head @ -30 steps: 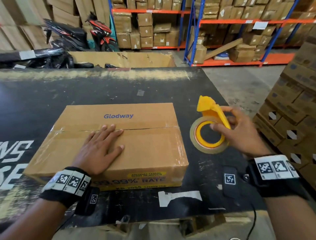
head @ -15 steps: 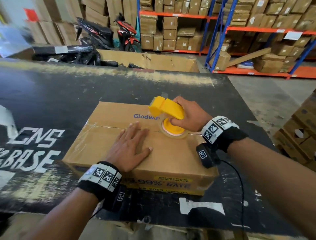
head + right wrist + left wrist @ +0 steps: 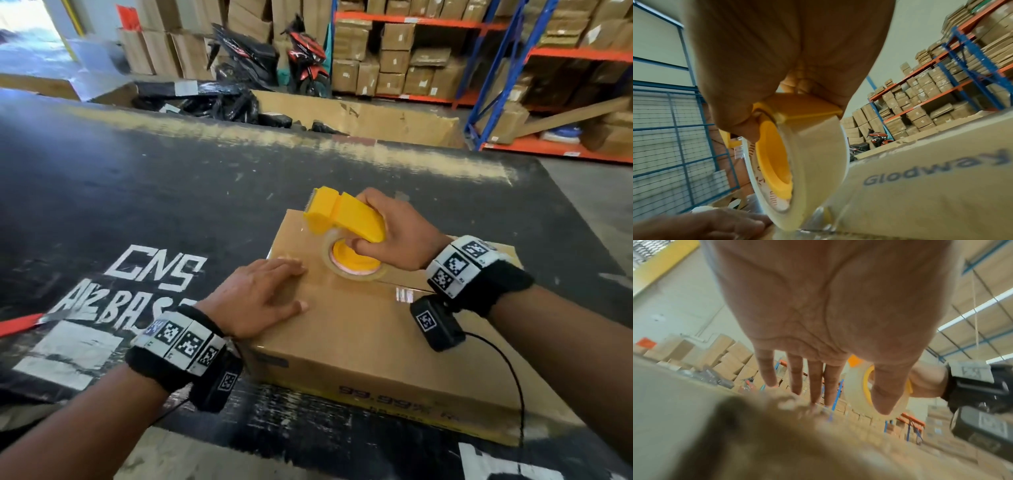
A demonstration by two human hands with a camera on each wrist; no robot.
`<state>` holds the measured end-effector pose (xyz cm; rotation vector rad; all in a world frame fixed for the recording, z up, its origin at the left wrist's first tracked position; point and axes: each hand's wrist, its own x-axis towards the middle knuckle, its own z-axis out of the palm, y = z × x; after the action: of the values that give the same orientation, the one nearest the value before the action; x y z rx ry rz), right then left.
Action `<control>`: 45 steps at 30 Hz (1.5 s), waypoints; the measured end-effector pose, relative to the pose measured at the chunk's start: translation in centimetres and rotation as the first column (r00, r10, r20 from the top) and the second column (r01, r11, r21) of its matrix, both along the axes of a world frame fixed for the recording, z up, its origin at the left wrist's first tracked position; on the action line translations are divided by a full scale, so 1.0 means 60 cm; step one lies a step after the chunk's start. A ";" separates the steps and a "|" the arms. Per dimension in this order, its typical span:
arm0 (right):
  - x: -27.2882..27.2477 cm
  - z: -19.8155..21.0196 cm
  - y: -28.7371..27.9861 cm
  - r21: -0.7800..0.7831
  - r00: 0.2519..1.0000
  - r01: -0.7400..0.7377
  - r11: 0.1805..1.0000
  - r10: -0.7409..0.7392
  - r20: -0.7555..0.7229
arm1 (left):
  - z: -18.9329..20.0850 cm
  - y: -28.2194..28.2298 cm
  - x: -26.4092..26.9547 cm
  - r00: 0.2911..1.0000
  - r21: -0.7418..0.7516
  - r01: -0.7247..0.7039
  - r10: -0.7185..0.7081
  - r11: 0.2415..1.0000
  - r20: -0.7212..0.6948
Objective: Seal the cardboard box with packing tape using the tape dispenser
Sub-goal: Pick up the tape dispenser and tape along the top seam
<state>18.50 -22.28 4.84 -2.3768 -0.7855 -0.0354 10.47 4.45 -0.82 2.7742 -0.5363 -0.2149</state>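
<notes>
A brown cardboard box (image 3: 359, 329) printed "Glodway" (image 3: 931, 168) lies flat on the black table (image 3: 137, 192). My right hand (image 3: 394, 236) grips the yellow tape dispenser (image 3: 342, 214), its fingers curled round the handle and the thumb on the hub. The clear tape roll (image 3: 354, 263) rests on the box top at the flap seam, near the box's left end. In the right wrist view the roll (image 3: 813, 162) touches the cardboard. My left hand (image 3: 260, 294) lies flat on the box top just left of the roll, fingers straight (image 3: 816, 382).
A large open carton (image 3: 376, 120) with black wrapped goods stands beyond the table's far edge. Two scooters (image 3: 274, 54) and stacked boxes stand behind it. Orange and blue shelving (image 3: 513, 68) filled with cartons lines the right. White lettering (image 3: 137, 284) marks the table at left.
My right hand brought the dispenser from beside the box onto its top, then along the seam toward the left end. My left hand stayed flat on the box; the view shifted left.
</notes>
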 end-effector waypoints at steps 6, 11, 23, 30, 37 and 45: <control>0.015 -0.022 0.061 -0.035 1.000 -0.025 0.999 0.024 -0.019 | 0.001 0.084 0.051 0.957 -0.699 -0.277 0.123 0.660 -0.263; 0.015 -0.021 0.066 -0.098 1.000 -0.007 0.995 0.006 -0.008 | 0.026 0.073 0.091 0.825 -0.767 -0.545 0.058 0.339 -0.562; 0.013 0.003 0.092 -0.229 0.997 -0.060 0.972 0.045 -0.067 | 0.035 0.078 0.130 0.827 -0.793 -0.551 0.040 0.259 -0.561; 0.003 0.038 0.079 -0.479 0.998 -0.066 0.875 0.050 -0.046 | -0.013 0.165 0.119 0.779 -0.752 -0.625 0.099 0.212 -0.619; 0.006 0.039 0.093 -0.535 0.997 -0.060 0.843 0.023 -0.075 | -0.076 0.160 0.132 0.708 -0.698 -0.704 0.063 0.131 -0.703; 0.010 0.037 0.091 -0.557 0.996 -0.056 0.829 0.006 -0.091 | -0.103 0.119 0.140 0.752 -0.517 -0.622 0.265 0.588 -0.604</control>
<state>19.12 -16.84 7.06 -2.8898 -0.8827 0.3588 18.85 11.59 -7.02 1.8966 0.2317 -0.4408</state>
